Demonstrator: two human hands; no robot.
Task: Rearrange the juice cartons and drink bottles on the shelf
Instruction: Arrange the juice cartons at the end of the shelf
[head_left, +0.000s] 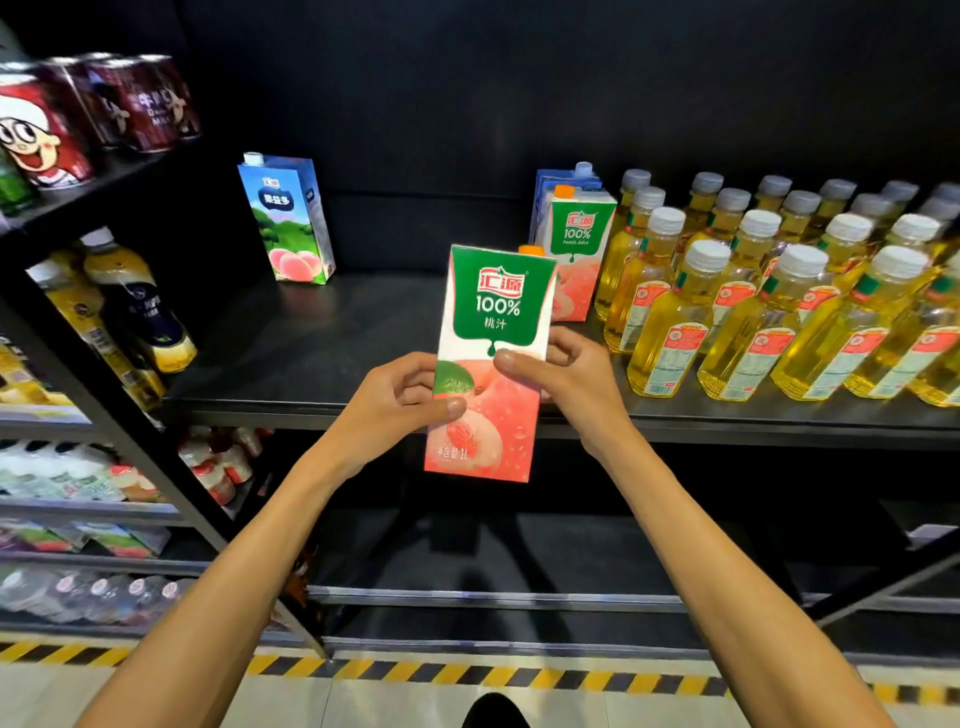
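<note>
I hold a green, white and pink peach juice carton (493, 332) upright in front of the black shelf (322, 338). My left hand (400, 400) grips its lower left side, thumb across the front. My right hand (561, 374) grips its right edge, thumb on the front. A matching peach carton (576, 249) stands on the shelf behind it, with a blue carton (550, 192) partly hidden behind that one. Another blue carton with a peach picture (291, 218) stands alone at the back left of the shelf. Several yellow drink bottles with white caps (769, 291) fill the right part.
A side rack on the left carries red cans (78, 119) on top, dark-labelled bottles (135, 306) below, and more drinks lower down. A lower shelf rail (493, 597) runs under my arms. Yellow-black hazard tape (467, 670) marks the floor.
</note>
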